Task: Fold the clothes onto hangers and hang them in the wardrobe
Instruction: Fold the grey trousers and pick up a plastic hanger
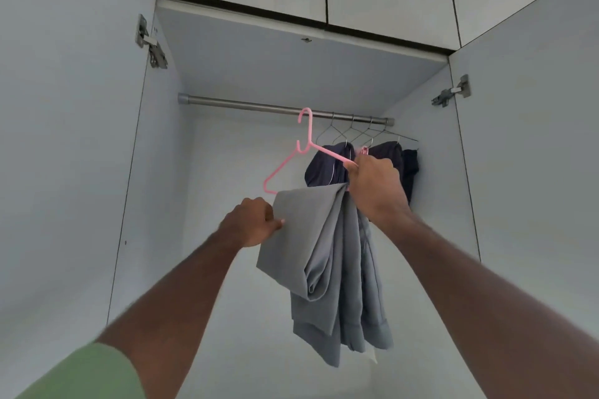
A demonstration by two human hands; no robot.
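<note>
A pink hanger [306,142] is raised inside the open wardrobe, its hook just in front of the metal rail [246,104]. Grey trousers [327,253] are folded over its bottom bar and hang down. My right hand [377,186] grips the hanger's right shoulder. My left hand [254,220] pinches the left edge of the grey trousers. Whether the hook sits on the rail I cannot tell.
Dark navy clothes [393,159] hang at the rail's right end, with several bare wire hangers [353,133] above them. Both wardrobe doors stand open, left door [71,139] and right door [531,139]. The rail's left half is bare.
</note>
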